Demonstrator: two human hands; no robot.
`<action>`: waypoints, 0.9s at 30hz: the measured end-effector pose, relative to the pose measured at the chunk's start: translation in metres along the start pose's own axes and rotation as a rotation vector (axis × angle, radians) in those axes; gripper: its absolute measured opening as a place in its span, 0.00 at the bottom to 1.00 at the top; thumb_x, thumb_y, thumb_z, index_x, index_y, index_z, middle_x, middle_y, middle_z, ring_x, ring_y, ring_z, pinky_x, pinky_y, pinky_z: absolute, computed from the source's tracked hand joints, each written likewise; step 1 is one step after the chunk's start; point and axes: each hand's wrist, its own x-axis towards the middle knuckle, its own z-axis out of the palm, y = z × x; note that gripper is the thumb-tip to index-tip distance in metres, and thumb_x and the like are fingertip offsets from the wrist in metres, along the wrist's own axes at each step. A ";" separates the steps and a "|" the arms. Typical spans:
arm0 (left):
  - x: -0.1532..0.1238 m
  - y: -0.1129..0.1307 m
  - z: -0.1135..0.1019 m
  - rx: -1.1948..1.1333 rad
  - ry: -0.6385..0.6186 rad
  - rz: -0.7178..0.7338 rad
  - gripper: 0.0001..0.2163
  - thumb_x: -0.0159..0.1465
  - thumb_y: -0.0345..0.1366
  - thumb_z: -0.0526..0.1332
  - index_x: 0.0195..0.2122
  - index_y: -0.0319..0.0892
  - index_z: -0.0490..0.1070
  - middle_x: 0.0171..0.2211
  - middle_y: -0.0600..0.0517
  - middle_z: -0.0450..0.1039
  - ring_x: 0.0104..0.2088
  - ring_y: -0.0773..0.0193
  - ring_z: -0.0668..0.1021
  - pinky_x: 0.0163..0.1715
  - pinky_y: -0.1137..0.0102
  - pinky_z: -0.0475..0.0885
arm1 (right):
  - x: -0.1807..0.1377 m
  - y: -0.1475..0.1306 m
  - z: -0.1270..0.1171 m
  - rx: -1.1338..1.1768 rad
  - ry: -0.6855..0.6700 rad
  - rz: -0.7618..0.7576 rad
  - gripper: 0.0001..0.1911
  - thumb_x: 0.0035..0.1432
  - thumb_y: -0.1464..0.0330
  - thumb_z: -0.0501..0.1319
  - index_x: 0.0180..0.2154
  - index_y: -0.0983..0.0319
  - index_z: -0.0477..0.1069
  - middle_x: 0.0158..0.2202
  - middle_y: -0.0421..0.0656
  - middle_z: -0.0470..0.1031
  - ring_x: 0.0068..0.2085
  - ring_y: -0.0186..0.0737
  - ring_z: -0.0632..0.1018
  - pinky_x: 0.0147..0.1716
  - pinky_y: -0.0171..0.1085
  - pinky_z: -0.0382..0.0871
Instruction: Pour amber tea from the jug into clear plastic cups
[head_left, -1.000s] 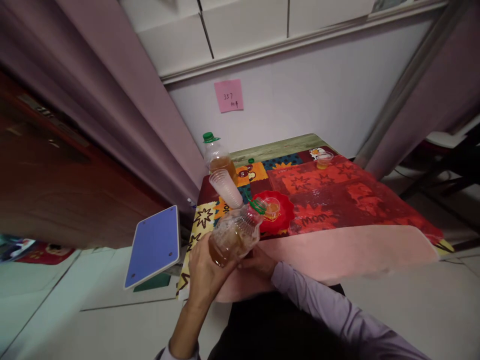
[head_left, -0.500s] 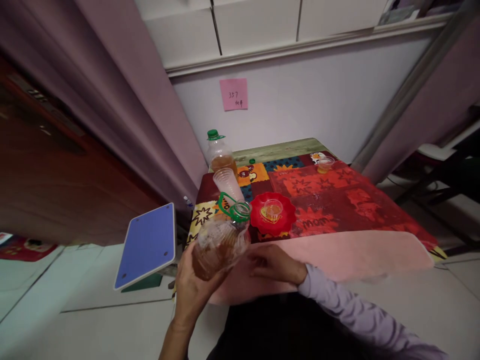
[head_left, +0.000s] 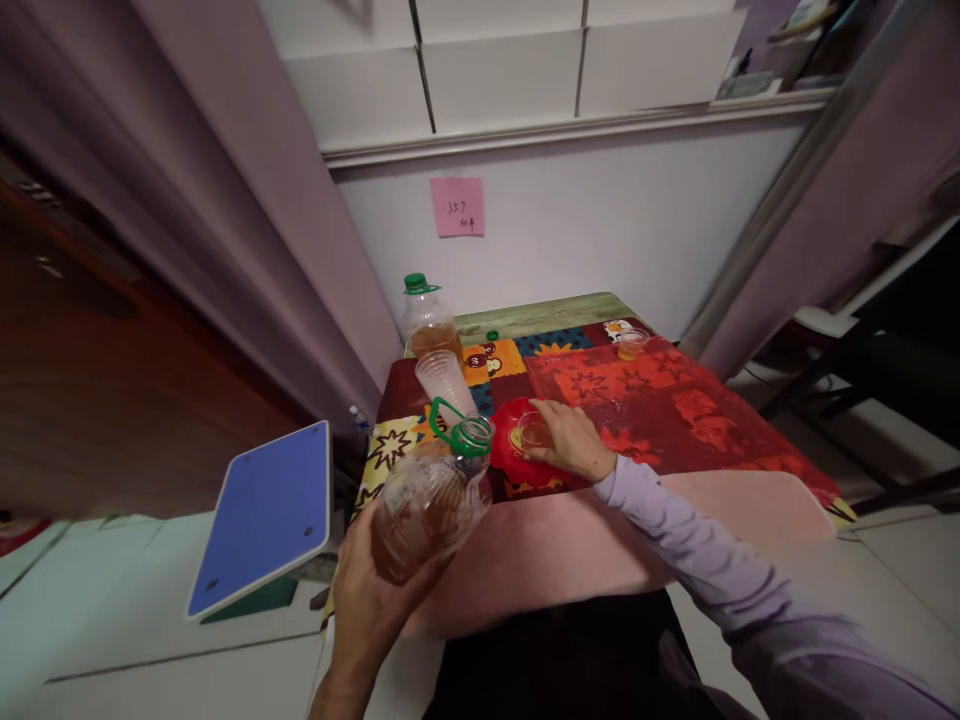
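Observation:
My left hand (head_left: 367, 605) grips the base of a large clear bottle (head_left: 427, 500) of amber liquid, held tilted above the table's near left corner, its green-ringed mouth open and pointing up. My right hand (head_left: 571, 440) reaches over the red plate (head_left: 510, 462) and its fingers close around a small clear cup (head_left: 531, 430) of amber liquid that stands on it. The pink cloth (head_left: 585, 540) lies along the near table edge under my right forearm.
A second bottle (head_left: 424, 318) with a green cap stands at the far left of the table, a stack of clear cups (head_left: 444, 380) leaning before it. Another small filled cup (head_left: 631, 343) sits at the far right. A blue board (head_left: 259, 520) leans left of the table.
My right hand left the bottle's side and went forward to the cup on the red plate. The bottle tipped back from pouring to a more upright hold and came nearer.

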 end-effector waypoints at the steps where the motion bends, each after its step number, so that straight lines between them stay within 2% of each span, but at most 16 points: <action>1: 0.000 -0.002 0.000 0.005 -0.006 -0.003 0.51 0.47 0.68 0.72 0.66 0.41 0.68 0.61 0.36 0.78 0.61 0.37 0.80 0.63 0.45 0.74 | 0.002 -0.002 0.001 -0.028 -0.029 0.008 0.44 0.59 0.58 0.74 0.71 0.65 0.64 0.66 0.63 0.74 0.63 0.65 0.78 0.61 0.58 0.69; 5: 0.002 -0.007 0.001 0.016 -0.029 -0.024 0.52 0.47 0.69 0.71 0.67 0.41 0.66 0.63 0.35 0.76 0.61 0.36 0.79 0.63 0.45 0.75 | 0.006 -0.006 -0.001 -0.095 -0.070 0.022 0.37 0.64 0.61 0.68 0.70 0.66 0.65 0.63 0.63 0.77 0.61 0.64 0.79 0.61 0.57 0.68; 11: 0.001 -0.005 0.004 0.032 0.039 0.002 0.53 0.47 0.72 0.69 0.66 0.40 0.68 0.62 0.35 0.77 0.61 0.35 0.79 0.64 0.44 0.73 | 0.010 -0.002 -0.001 -0.083 -0.062 -0.003 0.38 0.61 0.61 0.69 0.69 0.66 0.67 0.61 0.62 0.79 0.59 0.63 0.80 0.61 0.55 0.67; 15: -0.002 -0.006 0.005 0.054 0.041 -0.013 0.52 0.48 0.72 0.69 0.66 0.41 0.68 0.61 0.35 0.78 0.61 0.35 0.80 0.63 0.43 0.74 | 0.011 0.002 -0.002 0.007 0.021 -0.010 0.38 0.60 0.58 0.70 0.67 0.66 0.68 0.58 0.61 0.81 0.57 0.62 0.82 0.59 0.54 0.69; 18: -0.002 -0.008 0.006 0.071 0.053 0.001 0.52 0.48 0.72 0.68 0.66 0.41 0.68 0.61 0.35 0.78 0.60 0.34 0.80 0.61 0.42 0.75 | 0.016 0.013 -0.013 0.137 0.124 -0.010 0.36 0.61 0.52 0.70 0.65 0.62 0.69 0.55 0.55 0.83 0.54 0.56 0.83 0.54 0.49 0.72; 22: -0.002 -0.010 0.007 0.076 0.062 0.027 0.51 0.49 0.72 0.68 0.65 0.40 0.68 0.60 0.34 0.78 0.59 0.33 0.80 0.61 0.42 0.76 | 0.036 0.050 -0.035 0.179 0.239 0.068 0.38 0.62 0.49 0.68 0.66 0.60 0.67 0.50 0.51 0.85 0.43 0.50 0.85 0.44 0.43 0.73; 27: -0.003 -0.015 0.007 0.090 0.056 0.004 0.50 0.49 0.72 0.67 0.66 0.42 0.68 0.61 0.35 0.78 0.59 0.33 0.81 0.58 0.42 0.77 | 0.076 0.132 -0.055 -0.046 0.317 0.169 0.39 0.62 0.52 0.68 0.66 0.66 0.65 0.51 0.57 0.84 0.50 0.60 0.83 0.49 0.46 0.71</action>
